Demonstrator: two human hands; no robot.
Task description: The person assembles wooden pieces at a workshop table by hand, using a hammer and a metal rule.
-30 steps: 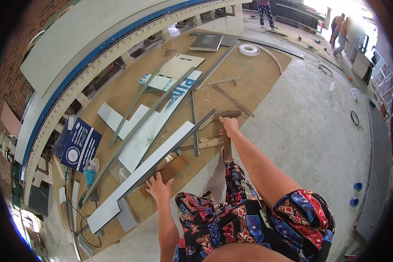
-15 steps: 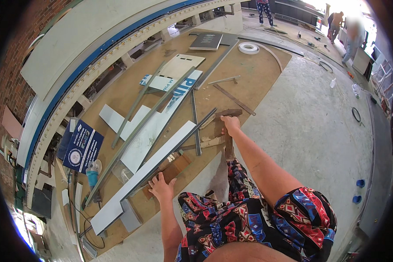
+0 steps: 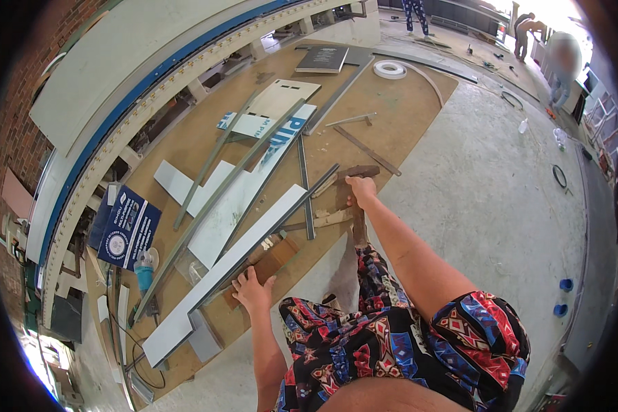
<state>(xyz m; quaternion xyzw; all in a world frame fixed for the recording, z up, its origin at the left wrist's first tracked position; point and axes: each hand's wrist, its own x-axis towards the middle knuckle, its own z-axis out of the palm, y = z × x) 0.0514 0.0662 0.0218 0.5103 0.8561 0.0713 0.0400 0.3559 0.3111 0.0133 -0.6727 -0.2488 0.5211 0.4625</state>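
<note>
A person's left hand (image 3: 253,291), nearest me, rests with fingers spread over the near end of one reddish-brown wooden block (image 3: 276,257), fingertips beside one long, white, dark-edged strip (image 3: 223,273). That strip slants across a large brown board (image 3: 384,103). Farther along, the right hand (image 3: 361,190) has its grip wrapped around one hammer (image 3: 359,223), close under the rusty head; the head sits near the strip's far end.

The work looks partway along: strip and block are laid out side by side, and hand and hammer are in place. I see no finished piece, and much material lies loose.

Past the strip are one blue box (image 3: 127,230), one teal power tool (image 3: 144,276) and two long greenish-grey bars (image 3: 213,165). Beyond lie one flat rusty bar (image 3: 367,150), one dark book-like slab (image 3: 323,60) and one white roll (image 3: 390,75). Three people (image 3: 417,17) are in the background, one stooping.
</note>
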